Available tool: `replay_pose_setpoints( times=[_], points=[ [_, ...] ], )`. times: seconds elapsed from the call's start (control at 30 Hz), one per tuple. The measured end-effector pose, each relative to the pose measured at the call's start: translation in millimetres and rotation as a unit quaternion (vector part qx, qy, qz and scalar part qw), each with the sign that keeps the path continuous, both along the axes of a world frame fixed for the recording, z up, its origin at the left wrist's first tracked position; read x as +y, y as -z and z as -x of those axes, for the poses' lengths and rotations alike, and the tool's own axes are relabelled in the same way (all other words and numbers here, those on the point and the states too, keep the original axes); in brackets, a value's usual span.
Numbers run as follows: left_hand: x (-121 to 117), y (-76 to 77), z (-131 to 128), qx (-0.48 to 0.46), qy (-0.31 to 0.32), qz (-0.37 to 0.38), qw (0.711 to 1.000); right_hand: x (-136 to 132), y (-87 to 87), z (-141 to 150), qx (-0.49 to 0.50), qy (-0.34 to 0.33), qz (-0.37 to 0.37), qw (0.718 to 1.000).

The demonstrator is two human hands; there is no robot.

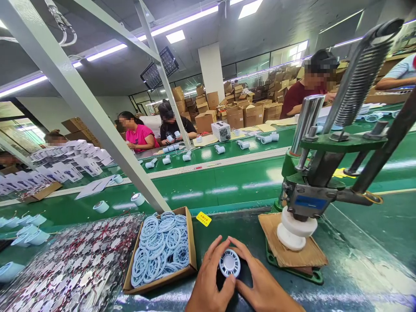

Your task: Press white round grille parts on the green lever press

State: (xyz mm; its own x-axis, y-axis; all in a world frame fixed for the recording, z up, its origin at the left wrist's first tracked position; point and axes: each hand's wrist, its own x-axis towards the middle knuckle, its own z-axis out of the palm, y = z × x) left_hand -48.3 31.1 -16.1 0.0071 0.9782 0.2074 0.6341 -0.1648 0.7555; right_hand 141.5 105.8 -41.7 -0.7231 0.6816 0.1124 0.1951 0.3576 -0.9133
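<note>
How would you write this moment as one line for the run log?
left hand: around round piece; right hand: around same piece; leftward: cardboard box with light-blue rings; rightward: lever press

Left hand [206,279] and right hand [261,277] both seen bare. Fingers [213,255] slim, tapered toward the tips. Thumbs [229,284] broader, rounded at the ends. Right wrist [283,299] left uncovered too.

My worktop [235,222]: dark green, glossy. On it I note silvery parts with red wires [78,260], an open cardboard box [192,242], a yellow label [203,219], a press [310,201].
</note>
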Motion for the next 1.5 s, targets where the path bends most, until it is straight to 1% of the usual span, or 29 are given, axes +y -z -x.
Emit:
replay_pose_setpoints(
  times=[0.07,0.17,0.2,0.27,0.33,0.37,0.47,0.53,0.6,0.77,0.87,0.97,1.13,1.33,1.5],
  points=[
    [0.4,-1.4,-1.6,0.018,-0.036,-0.022,0.999,-0.1,1.0,0.6,0.011,0.004,-0.002,1.000],
    [-0.5,1.0,-2.1,0.029,-0.102,-0.053,0.993,-0.5,1.0,0.4,0.015,0.007,-0.003,1.000],
    [-1.1,2.4,-1.4,0.040,-0.107,-0.069,0.991,-0.6,0.8,0.1,0.014,0.005,-0.002,1.000],
    [-2.2,3.5,0.9,0.071,-0.103,-0.126,0.984,-0.7,0.1,-0.4,0.008,0.003,0.000,1.000],
    [-2.7,0.6,3.6,0.107,-0.091,-0.179,0.974,-0.8,-0.8,-0.5,0.000,0.005,0.004,1.000],
    [-2.7,-2.3,4.9,0.123,-0.083,-0.192,0.970,-0.8,-1.4,-0.4,-0.004,0.006,0.006,1.000],
    [-2.2,-11.1,8.4,0.156,-0.056,-0.185,0.969,-1.1,-3.3,0.1,-0.010,0.007,0.006,1.000],
    [-2.1,-12.3,10.3,0.163,-0.045,-0.172,0.970,-1.4,-5.0,0.2,-0.013,0.006,0.004,1.000],
    [-2.8,-8.2,11.8,0.163,-0.044,-0.160,0.973,-1.6,-6.8,-0.2,-0.021,0.007,0.005,1.000],
    [-8.1,10.6,11.0,0.136,-0.051,-0.134,0.980,-1.1,-7.4,-1.6,-0.046,0.006,-0.006,0.999],
    [-11.4,17.1,7.6,0.141,-0.061,-0.154,0.976,-0.5,-4.5,-1.9,-0.049,-0.005,-0.019,0.999],
    [-12.6,20.0,4.0,0.159,-0.083,-0.192,0.965,-0.2,-1.4,-2.8,-0.056,-0.011,-0.020,0.998],
    [-11.5,23.7,1.1,0.170,-0.103,-0.216,0.956,0.5,0.0,-4.5,-0.055,-0.019,-0.018,0.998],
    [-12.6,28.6,-0.5,0.138,-0.111,-0.204,0.963,1.3,1.8,-4.5,-0.047,-0.019,-0.012,0.999],
    [-13.9,26.6,-2.0,0.134,-0.102,-0.191,0.967,0.4,8.4,-5.7,-0.061,-0.023,-0.026,0.998]
  ],
)
